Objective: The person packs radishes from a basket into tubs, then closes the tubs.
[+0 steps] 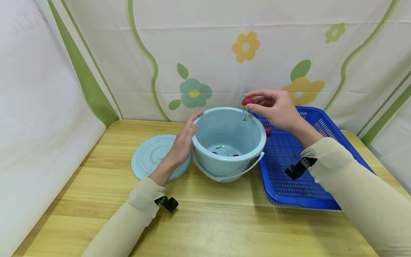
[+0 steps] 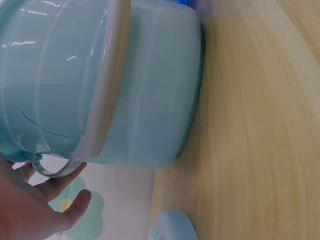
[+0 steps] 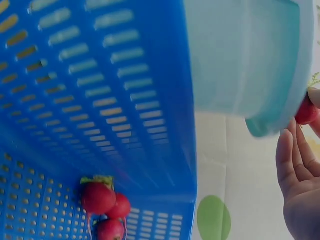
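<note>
A light blue bucket (image 1: 228, 142) with a white handle stands on the wooden table, and a few red radishes (image 1: 224, 154) lie on its bottom. My left hand (image 1: 185, 137) rests against the bucket's left rim with fingers straight; it shows beside the bucket (image 2: 100, 75) in the left wrist view as the hand (image 2: 35, 207). My right hand (image 1: 273, 105) pinches a red radish (image 1: 247, 101) just above the bucket's right rim, seen again as a radish (image 3: 306, 111) in the right wrist view. More radishes (image 3: 106, 207) lie in the blue basket (image 1: 298, 160).
The bucket's round light blue lid (image 1: 152, 159) lies flat on the table left of the bucket. A flowered cloth backdrop closes the far side and left. Bare wooden table (image 1: 208, 221) stretches toward me in front.
</note>
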